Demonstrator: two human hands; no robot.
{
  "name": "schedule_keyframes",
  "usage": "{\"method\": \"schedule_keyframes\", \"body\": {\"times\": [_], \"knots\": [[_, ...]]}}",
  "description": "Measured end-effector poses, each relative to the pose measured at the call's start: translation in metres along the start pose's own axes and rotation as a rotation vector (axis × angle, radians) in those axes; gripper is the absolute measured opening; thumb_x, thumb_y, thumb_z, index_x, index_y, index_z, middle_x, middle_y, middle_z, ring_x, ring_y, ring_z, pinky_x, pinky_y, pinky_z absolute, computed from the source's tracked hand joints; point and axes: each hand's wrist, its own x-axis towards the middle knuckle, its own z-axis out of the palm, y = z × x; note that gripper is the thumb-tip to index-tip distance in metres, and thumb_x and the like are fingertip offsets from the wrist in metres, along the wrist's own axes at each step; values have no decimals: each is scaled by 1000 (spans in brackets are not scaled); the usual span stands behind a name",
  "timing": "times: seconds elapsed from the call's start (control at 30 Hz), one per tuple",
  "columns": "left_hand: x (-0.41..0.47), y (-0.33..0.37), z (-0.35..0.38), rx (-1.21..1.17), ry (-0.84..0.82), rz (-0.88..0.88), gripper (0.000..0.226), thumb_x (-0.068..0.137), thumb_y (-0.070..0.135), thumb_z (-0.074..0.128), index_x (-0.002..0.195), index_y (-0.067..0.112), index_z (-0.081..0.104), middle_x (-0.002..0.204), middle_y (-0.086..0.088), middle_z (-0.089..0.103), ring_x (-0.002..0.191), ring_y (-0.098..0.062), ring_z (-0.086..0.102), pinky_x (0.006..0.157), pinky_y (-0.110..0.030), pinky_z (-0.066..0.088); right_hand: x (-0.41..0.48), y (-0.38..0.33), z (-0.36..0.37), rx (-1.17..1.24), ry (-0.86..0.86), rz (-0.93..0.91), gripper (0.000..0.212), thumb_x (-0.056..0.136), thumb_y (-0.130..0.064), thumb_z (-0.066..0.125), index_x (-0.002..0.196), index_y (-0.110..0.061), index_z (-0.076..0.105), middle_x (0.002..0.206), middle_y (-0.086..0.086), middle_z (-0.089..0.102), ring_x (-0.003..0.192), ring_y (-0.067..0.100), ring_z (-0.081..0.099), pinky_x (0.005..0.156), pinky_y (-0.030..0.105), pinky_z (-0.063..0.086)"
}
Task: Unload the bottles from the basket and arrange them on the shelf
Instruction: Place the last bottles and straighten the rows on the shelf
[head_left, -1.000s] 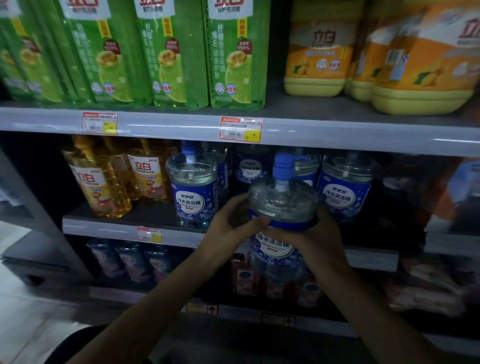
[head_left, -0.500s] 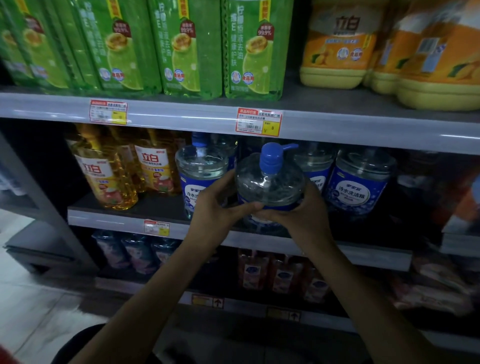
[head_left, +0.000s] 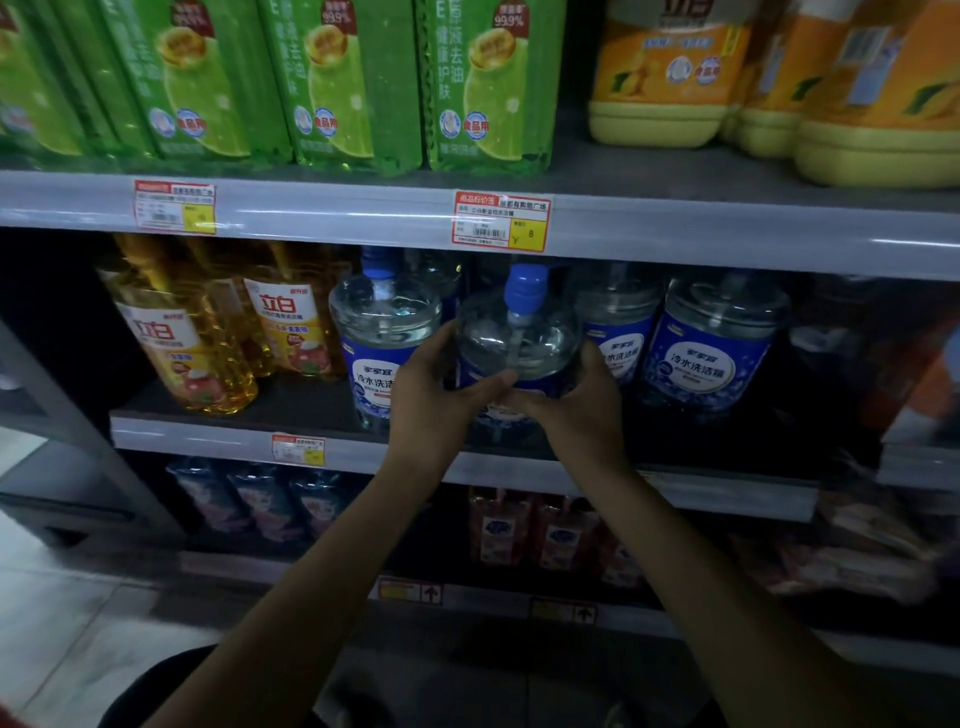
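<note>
A clear round pump bottle (head_left: 514, 338) with a blue cap and blue label sits at the front of the middle shelf (head_left: 208, 439), between like bottles. My left hand (head_left: 436, 400) grips its left side and my right hand (head_left: 576, 405) grips its right side, thumbs meeting across the label. A matching bottle (head_left: 384, 332) stands just left of it, and two more (head_left: 711, 348) stand to the right. The basket is out of view.
Yellow detergent bottles (head_left: 176, 338) fill the shelf's left part. Green packs (head_left: 343, 83) and orange jugs (head_left: 670, 73) stand on the upper shelf, whose front edge (head_left: 363, 218) overhangs closely. Smaller bottles (head_left: 519, 525) line the shelf below. Pale floor tiles (head_left: 67, 623) lie lower left.
Both hands have lifted the pump bottle up from below the shelf edge and pushed it inward onto the middle shelf, into the gap between the other blue-label bottles.
</note>
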Motion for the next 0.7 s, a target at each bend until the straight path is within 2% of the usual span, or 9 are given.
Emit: {"method": "schedule_keyframes", "body": {"times": [0.1,0.23,0.3,0.4,0.47,0.53,0.63,0.7], "knots": [[2,-4,5,-33,68,-35,46,83,6,83,120,22,60,111,21,66,101,16,63,83,-9,52,-2,-2,6,103,14,27,80,67,-5,94,136,-17,55,124,-6,70,110,6,69,85,24,60],[8,-16,8,-33,96,-115,49,89,13,79,132,14,56,120,13,67,113,0,66,87,-18,55,1,-1,6,173,15,109,81,68,0,92,137,-15,52,128,-2,69,113,11,69,88,32,61],[8,-20,9,-21,102,-139,51,91,11,76,137,15,54,122,13,66,115,-1,64,92,-20,55,3,-1,2,178,9,133,80,69,7,88,138,-13,52,128,0,69,112,13,69,89,35,62],[5,-19,8,-13,106,-158,50,94,6,71,140,13,53,123,14,65,111,5,62,94,-20,55,3,1,-5,160,-20,175,82,70,8,86,141,-15,52,126,3,71,110,16,71,83,30,63],[3,-19,9,-2,104,-167,49,95,5,70,141,11,53,130,5,66,116,-3,64,94,-26,57,1,3,-9,128,-41,204,81,71,6,87,140,-19,54,121,3,72,106,16,72,82,31,63],[-3,-21,11,0,111,-202,48,94,5,71,138,13,54,128,0,67,115,-13,65,92,-32,58,-1,8,-12,92,-38,231,73,71,5,87,132,-22,57,115,1,72,103,17,71,84,35,61],[-15,-27,14,5,127,-280,44,90,8,76,128,20,57,114,5,69,109,-17,68,92,-42,60,-3,18,-15,23,-37,295,65,74,3,85,127,-23,57,106,-2,70,101,19,69,87,40,60],[-24,-29,16,4,134,-335,46,85,24,82,124,25,58,112,11,68,107,-18,69,91,-50,60,-4,24,-16,-8,-45,356,65,75,-3,85,131,-22,57,112,4,71,103,23,70,91,47,60]]}}
